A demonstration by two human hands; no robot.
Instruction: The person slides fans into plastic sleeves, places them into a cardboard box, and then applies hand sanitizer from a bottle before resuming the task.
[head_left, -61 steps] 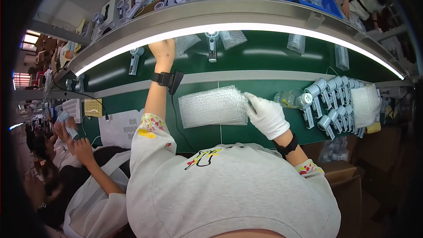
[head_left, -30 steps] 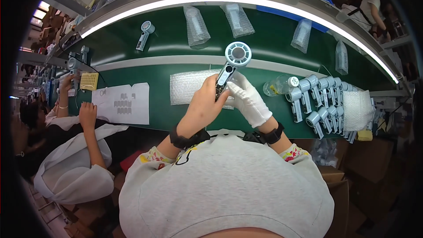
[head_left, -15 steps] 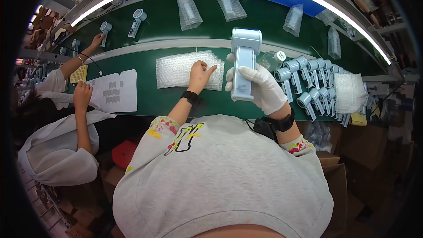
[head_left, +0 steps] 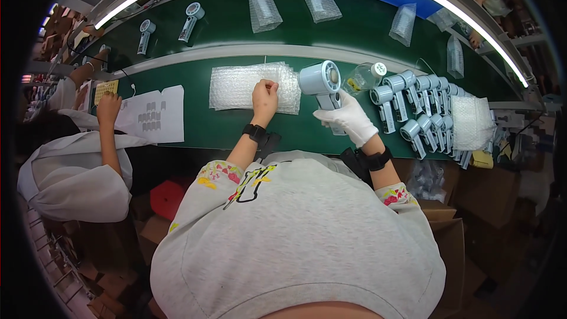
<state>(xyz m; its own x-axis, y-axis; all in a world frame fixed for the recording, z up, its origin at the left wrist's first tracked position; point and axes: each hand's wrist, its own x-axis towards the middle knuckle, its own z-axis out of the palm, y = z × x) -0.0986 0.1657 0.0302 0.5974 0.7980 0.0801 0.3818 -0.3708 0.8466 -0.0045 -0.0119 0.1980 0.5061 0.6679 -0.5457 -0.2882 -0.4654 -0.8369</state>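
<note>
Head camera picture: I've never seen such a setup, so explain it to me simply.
There is no robot, just a person's own hands, seen from a fisheye camera on their head looking down; its lens bends straight edges. The bare left hand is at a stack of bubble wrap; whether it grips any is unclear. The white-gloved right hand holds a light-blue device with a round head. On the green bench, to the right, are a clear bottle and rows of similar devices.

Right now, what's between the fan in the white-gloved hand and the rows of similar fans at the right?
A clear bottle with a white cap lies between the held fan and the fan rows, as the head view shows.
</note>
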